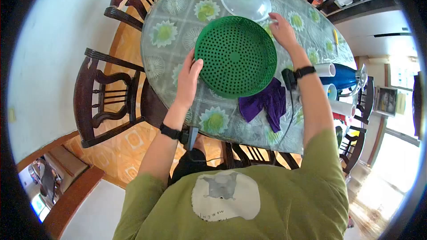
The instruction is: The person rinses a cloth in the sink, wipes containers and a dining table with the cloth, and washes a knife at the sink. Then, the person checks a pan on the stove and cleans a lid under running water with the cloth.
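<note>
A round green plastic colander (235, 58) with many small holes stands tilted up over the table, its inside toward me. My left hand (190, 78) grips its left rim, the thumb on the inside and the other fingers behind the wall. My right hand (283, 32) is beyond the colander's upper right side, with its fingers bent and apart. Its fingertips are at the edge of a clear, oval-looking plastic lid or bowl (246, 1); whether they touch it I cannot tell. A purple cloth (265, 103) lies crumpled below the colander and is partly covered by it.
The oval table (167, 62) has a flower-patterned plastic cover. On its right side are white cups (327, 70) and a dark blue jug (342, 73). A yellow item (336, 37) lies near the right edge. Dark wooden chairs (111, 98) surround the table. Both wrists wear black bands, with a cable trailing from the right one.
</note>
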Tool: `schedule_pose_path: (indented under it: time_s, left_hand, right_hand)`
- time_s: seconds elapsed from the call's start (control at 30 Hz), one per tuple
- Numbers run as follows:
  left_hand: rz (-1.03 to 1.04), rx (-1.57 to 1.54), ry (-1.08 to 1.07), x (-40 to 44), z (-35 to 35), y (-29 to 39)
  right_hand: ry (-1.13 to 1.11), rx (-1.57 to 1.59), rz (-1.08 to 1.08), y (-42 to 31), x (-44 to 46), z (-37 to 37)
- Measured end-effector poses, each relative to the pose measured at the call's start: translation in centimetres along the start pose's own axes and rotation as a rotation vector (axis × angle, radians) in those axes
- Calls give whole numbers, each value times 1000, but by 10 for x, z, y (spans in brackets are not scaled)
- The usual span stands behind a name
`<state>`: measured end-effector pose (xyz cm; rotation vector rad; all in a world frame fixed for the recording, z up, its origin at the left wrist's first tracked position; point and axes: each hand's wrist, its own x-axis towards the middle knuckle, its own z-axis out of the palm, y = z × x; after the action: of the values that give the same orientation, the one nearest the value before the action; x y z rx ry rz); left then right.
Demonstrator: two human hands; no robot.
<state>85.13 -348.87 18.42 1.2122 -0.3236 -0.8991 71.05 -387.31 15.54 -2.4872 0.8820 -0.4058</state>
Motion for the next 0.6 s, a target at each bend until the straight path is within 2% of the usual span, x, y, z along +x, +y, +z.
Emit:
schedule_pose_path:
  time_s: [0.03, 0.13, 0.3, 0.4, 0.47, 0.6]
  left_hand:
    - [-5, 15, 0, -1, -1, 2]
    - [-14, 41, -6, 0, -9, -7]
    - [-38, -15, -5, 2, -16, -20]
    - [-40, 13, 17, 2, -14, -21]
    - [-52, -14, 22, -1, -11, -17]
    - [-90, 14, 31, -7, -9, -8]
  right_hand:
    - [3, 4, -7, 3, 22, 5]
    - [-151, -267, -167, 3, 82, 13]
    - [-119, -336, -219, -11, 133, 31]
    - [-215, -385, -132, -23, 132, 21]
    - [-338, -295, 53, -24, 127, 12]
    - [-219, -167, 181, 3, 102, -7]
